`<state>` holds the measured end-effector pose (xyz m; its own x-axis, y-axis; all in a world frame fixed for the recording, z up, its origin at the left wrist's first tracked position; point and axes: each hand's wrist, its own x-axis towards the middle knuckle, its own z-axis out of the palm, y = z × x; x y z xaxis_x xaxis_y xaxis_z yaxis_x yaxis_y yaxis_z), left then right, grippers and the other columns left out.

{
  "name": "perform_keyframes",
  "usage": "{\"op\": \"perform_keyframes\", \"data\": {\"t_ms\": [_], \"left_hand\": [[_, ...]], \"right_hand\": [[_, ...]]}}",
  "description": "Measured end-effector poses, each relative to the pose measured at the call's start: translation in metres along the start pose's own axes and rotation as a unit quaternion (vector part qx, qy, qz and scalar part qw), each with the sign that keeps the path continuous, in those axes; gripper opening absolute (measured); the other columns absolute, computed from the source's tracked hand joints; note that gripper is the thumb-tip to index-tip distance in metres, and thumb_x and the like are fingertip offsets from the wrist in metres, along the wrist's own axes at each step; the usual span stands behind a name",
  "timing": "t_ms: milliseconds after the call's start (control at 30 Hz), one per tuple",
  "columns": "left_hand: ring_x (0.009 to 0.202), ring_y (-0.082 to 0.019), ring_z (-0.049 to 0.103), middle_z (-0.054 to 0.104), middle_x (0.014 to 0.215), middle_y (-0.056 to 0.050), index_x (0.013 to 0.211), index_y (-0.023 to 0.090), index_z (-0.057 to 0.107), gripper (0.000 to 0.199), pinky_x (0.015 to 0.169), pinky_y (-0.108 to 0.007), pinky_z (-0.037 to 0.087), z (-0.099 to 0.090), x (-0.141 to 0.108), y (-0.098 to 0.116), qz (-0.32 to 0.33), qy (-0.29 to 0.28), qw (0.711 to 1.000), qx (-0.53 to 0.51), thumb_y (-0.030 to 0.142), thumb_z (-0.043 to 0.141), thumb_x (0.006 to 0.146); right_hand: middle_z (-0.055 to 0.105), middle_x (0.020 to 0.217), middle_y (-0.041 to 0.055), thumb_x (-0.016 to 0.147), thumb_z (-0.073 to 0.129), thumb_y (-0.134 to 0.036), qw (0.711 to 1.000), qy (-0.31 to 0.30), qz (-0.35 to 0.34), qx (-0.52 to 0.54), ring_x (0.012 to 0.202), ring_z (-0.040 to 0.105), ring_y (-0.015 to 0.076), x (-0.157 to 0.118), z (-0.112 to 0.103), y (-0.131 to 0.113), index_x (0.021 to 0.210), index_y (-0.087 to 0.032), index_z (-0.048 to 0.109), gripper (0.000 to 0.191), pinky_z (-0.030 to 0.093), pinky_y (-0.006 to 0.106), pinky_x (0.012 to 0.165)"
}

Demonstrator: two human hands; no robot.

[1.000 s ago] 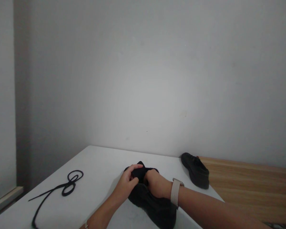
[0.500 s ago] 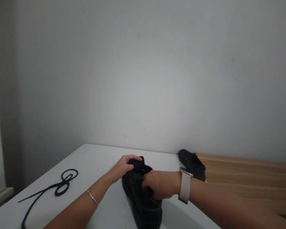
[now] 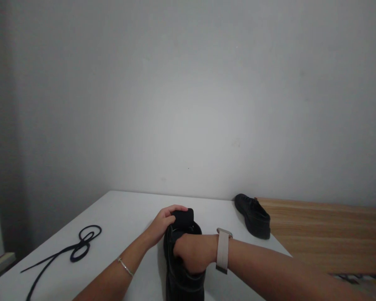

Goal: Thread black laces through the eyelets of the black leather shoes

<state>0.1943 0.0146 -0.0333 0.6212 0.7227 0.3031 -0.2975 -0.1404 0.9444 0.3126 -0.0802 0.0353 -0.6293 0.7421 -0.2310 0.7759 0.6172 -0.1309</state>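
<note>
- Black shoe (image 3: 183,271) standing on the white worktop (image 3: 128,213), close to the near edge, toe toward the camera, opening facing up.
- Tongue (image 3: 183,216) of that shoe pulled up and back at the far end, no lace visible in the part that shows.
- Left hand (image 3: 163,221) closed around the tongue, fingers curled over its top, thin bracelet (image 3: 125,266) on the wrist.
- Right hand (image 3: 192,253) laid across the shoe's opening, fingers tucked down inside and hidden; gripping the rim, as far as can be judged, though the fingertips cannot be seen.
- Pale watch strap (image 3: 222,251) on the right wrist.
- Step in hand, as a judgement: spreading the shoe open, tongue held clear while the other hand works inside.
- Next move likely calls for a steady hold on the tongue and a firm brace on the shoe, to keep it from tipping.
- Loose black lace (image 3: 72,251) looped on the worktop well to the left, apart from both hands.
- Second black shoe (image 3: 253,215) at the far right, where the white worktop meets a wooden surface (image 3: 326,234).
- Plain grey wall (image 3: 188,104) behind.
</note>
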Motion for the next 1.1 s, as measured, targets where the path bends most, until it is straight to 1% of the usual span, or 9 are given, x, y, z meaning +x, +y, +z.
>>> {"op": "perform_keyframes", "data": {"t_ms": [100,200,367,467,600,833,933,1000,1100], "left_hand": [[0.093,-0.021,0.063,0.072,0.102,-0.006,0.103,0.016,0.068,0.042,0.085,-0.031,0.044,-0.001,-0.003,-0.001,0.017,0.005,1.000,0.002,0.011,0.049,0.066],[0.096,-0.021,0.062,0.071,0.104,-0.006,0.102,0.016,0.068,0.039,0.087,-0.032,0.043,-0.001,-0.005,-0.001,0.025,0.008,1.000,0.004,0.012,0.049,0.068],[0.092,-0.021,0.062,0.071,0.100,-0.005,0.099,0.017,0.068,0.037,0.086,-0.031,0.042,0.000,-0.006,-0.002,0.026,0.016,1.000,0.006,0.012,0.049,0.068],[0.091,-0.020,0.062,0.072,0.098,-0.004,0.099,0.017,0.068,0.037,0.085,-0.030,0.043,0.000,-0.007,-0.001,0.021,0.013,1.000,0.002,0.012,0.050,0.068],[0.089,-0.020,0.062,0.071,0.096,-0.003,0.099,0.017,0.068,0.037,0.084,-0.030,0.042,0.000,-0.008,-0.001,0.016,0.015,1.000,0.003,0.011,0.049,0.067],[0.101,-0.023,0.060,0.069,0.107,-0.006,0.104,0.017,0.067,0.040,0.091,-0.033,0.040,0.000,-0.008,-0.002,0.044,0.010,0.999,0.020,0.011,0.049,0.069],[0.100,-0.022,0.060,0.068,0.106,-0.005,0.123,0.020,0.056,0.049,0.092,-0.035,0.040,0.002,-0.013,0.003,0.049,0.000,0.998,0.026,0.015,0.052,0.075],[0.097,-0.022,0.060,0.068,0.100,-0.004,0.123,0.021,0.055,0.040,0.091,-0.036,0.040,0.005,-0.019,0.009,0.059,-0.001,0.997,0.050,0.025,0.052,0.083],[0.096,-0.022,0.057,0.066,0.094,-0.005,0.097,0.017,0.065,0.033,0.092,-0.035,0.039,0.010,-0.031,0.017,0.096,-0.002,0.986,0.136,0.039,0.040,0.093]], "right_hand": [[0.075,0.081,0.0030,0.078,0.064,-0.014,0.999,0.043,0.012,0.010,0.071,0.064,0.0140,-0.019,-0.021,0.004,0.086,-0.016,0.075,0.013,0.043,0.020,0.063],[0.075,0.087,0.0045,0.074,0.071,-0.022,0.998,0.051,0.041,-0.020,0.077,0.066,0.0164,-0.030,-0.031,0.008,0.090,-0.017,0.074,0.017,0.045,0.022,0.067],[0.075,0.080,0.0169,0.069,0.076,-0.024,0.978,-0.053,0.073,-0.188,0.079,0.070,0.0286,-0.021,-0.019,-0.013,0.081,-0.010,0.075,0.018,0.050,0.033,0.068],[0.074,0.082,0.0204,0.073,0.072,-0.016,0.965,-0.085,0.109,-0.222,0.079,0.072,0.0303,-0.013,-0.015,-0.027,0.084,-0.007,0.074,0.015,0.053,0.034,0.064],[0.075,0.085,0.0188,0.075,0.067,-0.010,0.967,-0.082,0.073,-0.231,0.082,0.072,0.0292,-0.009,-0.015,-0.027,0.087,-0.007,0.073,0.014,0.055,0.034,0.065],[0.075,0.080,0.0176,0.071,0.074,-0.025,0.973,-0.034,0.071,-0.216,0.076,0.071,0.0280,-0.011,-0.008,-0.012,0.084,-0.009,0.074,0.021,0.052,0.032,0.061],[0.075,0.079,0.0131,0.072,0.073,-0.032,0.988,0.043,0.052,-0.137,0.072,0.069,0.0249,-0.021,-0.016,-0.006,0.085,-0.012,0.074,0.024,0.048,0.029,0.058],[0.074,0.077,0.0067,0.079,0.066,-0.034,0.985,0.164,0.041,-0.026,0.069,0.067,0.0193,-0.031,-0.022,0.001,0.084,-0.017,0.073,0.019,0.046,0.026,0.060],[0.071,0.078,0.0036,0.090,0.053,-0.032,0.915,0.376,0.077,0.126,0.070,0.062,0.0149,-0.043,-0.019,0.017,0.081,-0.017,0.070,0.024,0.045,0.025,0.064]]}}
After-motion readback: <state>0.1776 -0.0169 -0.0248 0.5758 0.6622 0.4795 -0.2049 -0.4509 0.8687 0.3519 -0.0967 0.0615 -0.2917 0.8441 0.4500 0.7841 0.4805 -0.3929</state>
